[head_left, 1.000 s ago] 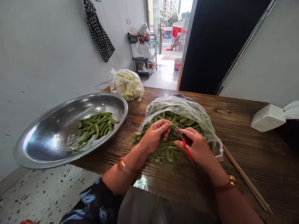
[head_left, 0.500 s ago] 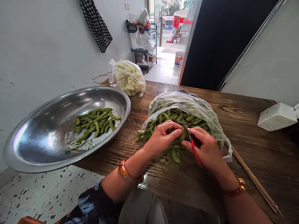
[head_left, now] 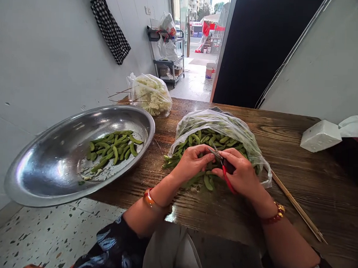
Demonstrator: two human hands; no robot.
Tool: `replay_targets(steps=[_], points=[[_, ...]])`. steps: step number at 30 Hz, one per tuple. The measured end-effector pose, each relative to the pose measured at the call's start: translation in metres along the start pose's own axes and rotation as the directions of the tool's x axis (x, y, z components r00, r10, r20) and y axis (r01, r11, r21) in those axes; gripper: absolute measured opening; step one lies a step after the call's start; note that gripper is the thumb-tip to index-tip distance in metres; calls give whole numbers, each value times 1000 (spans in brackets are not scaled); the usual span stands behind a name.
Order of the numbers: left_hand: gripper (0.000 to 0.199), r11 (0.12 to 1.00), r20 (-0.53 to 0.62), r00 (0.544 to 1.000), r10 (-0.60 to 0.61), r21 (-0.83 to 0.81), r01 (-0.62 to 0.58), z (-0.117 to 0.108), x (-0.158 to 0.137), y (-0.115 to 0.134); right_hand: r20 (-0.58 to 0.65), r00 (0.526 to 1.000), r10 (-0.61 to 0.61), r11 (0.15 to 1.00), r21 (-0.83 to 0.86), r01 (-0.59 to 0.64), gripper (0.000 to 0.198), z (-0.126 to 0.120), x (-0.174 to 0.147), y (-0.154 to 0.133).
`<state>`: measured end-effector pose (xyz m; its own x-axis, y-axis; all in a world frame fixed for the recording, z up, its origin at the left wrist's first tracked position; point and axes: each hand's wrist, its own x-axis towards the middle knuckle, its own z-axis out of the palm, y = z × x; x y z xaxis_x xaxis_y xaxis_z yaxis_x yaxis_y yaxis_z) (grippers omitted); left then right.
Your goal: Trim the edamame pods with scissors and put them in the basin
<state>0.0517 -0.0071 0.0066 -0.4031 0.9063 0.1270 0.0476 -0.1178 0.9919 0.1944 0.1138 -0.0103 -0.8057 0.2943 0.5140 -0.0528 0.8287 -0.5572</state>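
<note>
My right hand (head_left: 239, 171) grips red-handled scissors (head_left: 228, 177), their metal blades parted and pointing at my left fingertips. My left hand (head_left: 194, 161) is closed in a pinch on a green edamame pod, mostly hidden by the fingers and the blades. Both hands are in front of a clear plastic bag (head_left: 227, 119) lying on its side, full of edamame pods (head_left: 207, 135). A few loose pods (head_left: 207, 182) lie on the table below the hands. On the left, a large steel basin (head_left: 60, 134) holds a small heap of pods (head_left: 116, 149) and some trimmings.
On the wooden table (head_left: 282, 142), a bundle of thin wooden skewers (head_left: 297, 206) lies to the right of the bag. A bag of cauliflower (head_left: 152, 94) with skewers stands behind the basin. A white block-like object (head_left: 321, 136) sits at the right edge. A cart (head_left: 168, 64) stands near the doorway.
The scissors have swung left, so their blades now reach the left fingertips. Less of the pod between my hands shows. The whole view has shifted slightly.
</note>
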Motion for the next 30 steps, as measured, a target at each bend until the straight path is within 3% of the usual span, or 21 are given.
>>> replay_targets(steps=[9,17,30], points=[[25,991,6,999,39,128,-40,4,1,-1,50,998,36,999,18,-37,40,-2,1,-5],[24,984,-2,1000,-28,174,28,3,0,4,63,997,47,999,-6,-47,32,-3,1,0],[20,941,-21,999,40,336,-31,-1,2,0,126,988,86,995,-67,-78,32,-7,-1,1]])
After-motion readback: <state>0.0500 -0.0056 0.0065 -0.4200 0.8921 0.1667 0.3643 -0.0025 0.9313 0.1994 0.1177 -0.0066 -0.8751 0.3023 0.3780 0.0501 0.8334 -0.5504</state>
